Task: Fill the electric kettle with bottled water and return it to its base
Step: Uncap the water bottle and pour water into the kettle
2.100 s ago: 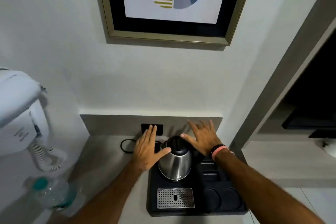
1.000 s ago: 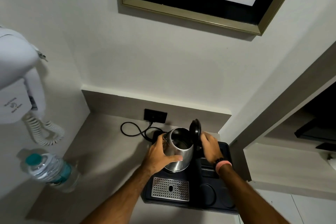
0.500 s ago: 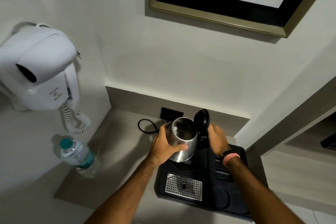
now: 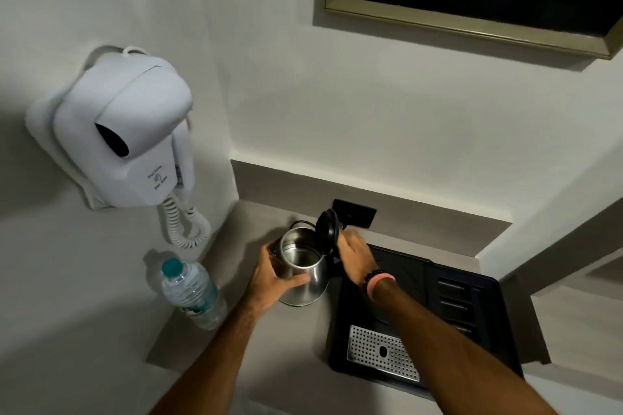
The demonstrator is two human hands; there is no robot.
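Two hands, one open kettle.
We wrapped our left hand around the steel kettle, left of the black tray, and closed our right hand on its handle; lid up, interior looked empty. Capped water bottle stood nearby.
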